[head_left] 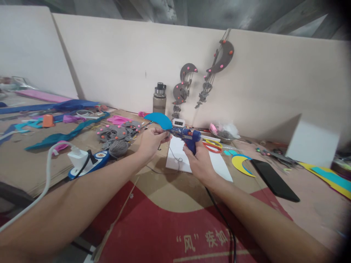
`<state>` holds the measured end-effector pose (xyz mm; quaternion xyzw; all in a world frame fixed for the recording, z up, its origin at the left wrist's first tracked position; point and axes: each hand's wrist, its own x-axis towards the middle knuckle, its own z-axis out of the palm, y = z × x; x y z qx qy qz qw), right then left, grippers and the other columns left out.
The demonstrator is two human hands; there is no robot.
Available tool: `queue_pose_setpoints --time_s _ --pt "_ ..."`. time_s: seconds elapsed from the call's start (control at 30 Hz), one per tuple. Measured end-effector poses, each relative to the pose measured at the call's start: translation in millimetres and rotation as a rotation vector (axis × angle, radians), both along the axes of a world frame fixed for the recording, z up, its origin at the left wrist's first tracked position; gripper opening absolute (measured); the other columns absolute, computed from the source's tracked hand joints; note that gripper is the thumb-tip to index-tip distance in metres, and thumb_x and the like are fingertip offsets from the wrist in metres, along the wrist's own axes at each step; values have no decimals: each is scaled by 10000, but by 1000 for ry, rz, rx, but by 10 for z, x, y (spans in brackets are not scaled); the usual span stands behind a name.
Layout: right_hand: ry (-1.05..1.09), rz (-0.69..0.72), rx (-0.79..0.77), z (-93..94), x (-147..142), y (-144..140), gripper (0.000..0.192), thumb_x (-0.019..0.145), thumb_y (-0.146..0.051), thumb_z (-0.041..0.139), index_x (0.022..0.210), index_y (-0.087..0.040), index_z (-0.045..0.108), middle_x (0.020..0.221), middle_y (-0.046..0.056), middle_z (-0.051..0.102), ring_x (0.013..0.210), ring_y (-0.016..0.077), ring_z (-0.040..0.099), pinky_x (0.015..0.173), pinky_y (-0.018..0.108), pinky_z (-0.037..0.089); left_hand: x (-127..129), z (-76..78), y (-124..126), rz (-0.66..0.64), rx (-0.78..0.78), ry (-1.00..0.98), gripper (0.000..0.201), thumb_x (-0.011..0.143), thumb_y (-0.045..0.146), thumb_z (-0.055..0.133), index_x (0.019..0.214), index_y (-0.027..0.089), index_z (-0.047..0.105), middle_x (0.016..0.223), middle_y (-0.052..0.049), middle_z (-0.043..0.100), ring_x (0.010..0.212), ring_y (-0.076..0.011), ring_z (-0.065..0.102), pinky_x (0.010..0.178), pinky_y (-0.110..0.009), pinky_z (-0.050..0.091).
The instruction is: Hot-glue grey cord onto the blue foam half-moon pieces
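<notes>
Between the fingers of the left hand (152, 140), which are curled shut in a pinch, sits the lower end of a blue crescent-shaped foam cutout (159, 119), its curved body rising up and to the left of the fingertips. Just beyond those fingertips, the nozzle of a blue hot glue gun (187, 135) points at the cutout's held end, close enough that it cannot be told whether they touch. Wrapped closed around the gun's grip is the right hand (199, 160), and a black cord (222, 215) runs back from under that hand along the forearm. Beneath both hands lies a white sheet of paper (179, 155) on the cardboard-covered table (164, 193). Just past the right hand's fingers lie orange-handled scissors (212, 145), and farther to their right a yellow crescent cutout (240, 163) and a black phone (274, 179). Beyond the left hand's fingers stands a bottle (159, 98), with a heap of grey felt pieces (116, 134) to their left.
</notes>
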<state>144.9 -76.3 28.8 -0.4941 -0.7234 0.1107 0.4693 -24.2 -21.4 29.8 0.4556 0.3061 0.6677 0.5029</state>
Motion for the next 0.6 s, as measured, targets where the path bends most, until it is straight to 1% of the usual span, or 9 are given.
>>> queue_pose_setpoints --time_s 0.1,0.37,0.6 --pt "-3 -8 -2 1 -2 -1 279 838 -328 467 1079 -192 498 873 63 617 753 209 545 709 341 421 1 2 -2 -3 4 -7 262 552 230 784 612 114 557 603 -2 598 627 -127 618 782 -363 527" --pt "5 -12 3 -3 1 5 263 834 -326 471 1058 -191 504 864 65 618 748 212 546 708 347 421 -1 22 -9 -11 15 -15 260 559 246 783 668 98 598 664 -35 638 651 -132 629 782 -352 526" --pt "17 -16 7 -8 3 6 274 832 -318 469 1071 -191 511 857 60 616 734 208 543 691 342 419 8 44 -34 -13 14 -30 250 570 226 775 682 99 591 650 -23 624 646 -132 628 795 -366 526"
